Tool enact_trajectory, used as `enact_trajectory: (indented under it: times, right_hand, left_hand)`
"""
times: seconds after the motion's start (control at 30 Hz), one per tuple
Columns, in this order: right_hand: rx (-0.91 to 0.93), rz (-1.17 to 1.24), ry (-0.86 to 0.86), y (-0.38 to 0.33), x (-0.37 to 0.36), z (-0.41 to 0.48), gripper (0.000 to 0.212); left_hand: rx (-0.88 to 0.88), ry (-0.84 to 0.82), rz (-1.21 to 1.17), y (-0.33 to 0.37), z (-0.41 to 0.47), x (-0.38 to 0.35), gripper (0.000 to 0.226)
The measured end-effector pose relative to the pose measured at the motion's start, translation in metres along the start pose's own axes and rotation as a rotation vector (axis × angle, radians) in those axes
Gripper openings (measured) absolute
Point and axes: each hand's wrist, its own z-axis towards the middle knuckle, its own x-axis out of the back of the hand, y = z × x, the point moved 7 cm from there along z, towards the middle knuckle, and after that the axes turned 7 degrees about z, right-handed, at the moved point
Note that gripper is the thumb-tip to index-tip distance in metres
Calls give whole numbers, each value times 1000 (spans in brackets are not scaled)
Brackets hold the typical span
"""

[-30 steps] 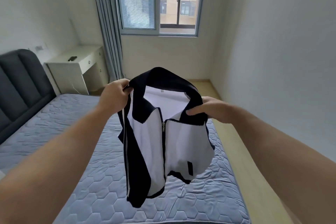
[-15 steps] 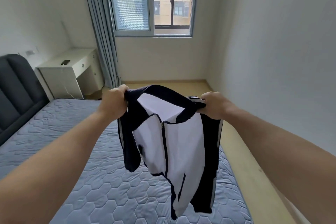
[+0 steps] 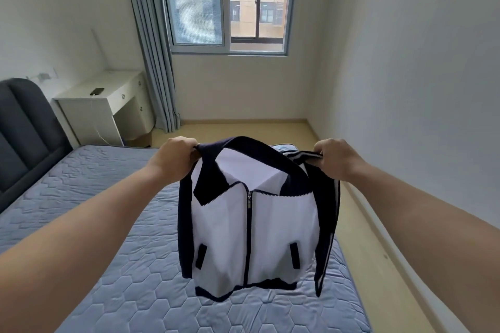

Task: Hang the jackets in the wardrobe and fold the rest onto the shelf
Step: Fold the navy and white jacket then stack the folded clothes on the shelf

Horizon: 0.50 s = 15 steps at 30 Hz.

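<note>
"While the left hand (image 3: 177, 159) pinches one shoulder and the right hand (image 3: 334, 158) bunches the other, where does that leave the jacket (image 3: 254, 232)?"

"Hanging in the air between them, front towards the person. The hem looks clear of the bed (image 3: 108, 251), the zip (image 3: 248, 199) is closed to the chest and the collar (image 3: 211, 178) is spread open."

"How would you expect it to handle?"

"Light and limp, I'd judge. It's soft cloth with no stiffness, and the sleeves (image 3: 328, 224) dangle at the sides. It sags wherever it's unsupported, so the shoulders are the right hold, and a hanger would go in at the open collar."

"And the arms?"

"Both are stretched forward and apart, knuckles up, fingers curled round the cloth at about the same height. No wardrobe or hanger is in view."
</note>
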Motion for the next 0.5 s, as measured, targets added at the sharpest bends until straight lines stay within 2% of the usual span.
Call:
enact_trajectory:
  times: [0.07, 0.17, 0.23, 0.3, 0.37, 0.47, 0.5]
  right_hand:
    - [-65, -20, -11, 9, -2, -1, 32]
    - [-138, 78, 32, 22, -11, -2, 20]
    - [-164, 257, 69, 26, -17, -2, 16]
    - [-148, 293, 99, 29, -22, -1, 20]
    - [-146, 241, 98, 35, -27, -5, 27]
    - [-177, 202, 41, 49, -37, -14, 31]
    - [-188, 187, 8, 53, -42, -18, 34]
  left_hand:
    - [178, -116, -121, -7, 0, -8, 27]
    - [460, -240, -631, -13, -11, -30, 32]
    - [559, -279, -846, -9, -20, -41, 41]
    - [582, -284, -903, -5, -27, -50, 51]
    - [526, -242, -776, -6, -31, -52, 54]
    - [292, -187, -217, -11, -34, -51, 49]
    - [243, -188, -99, -10, -38, -54, 50]
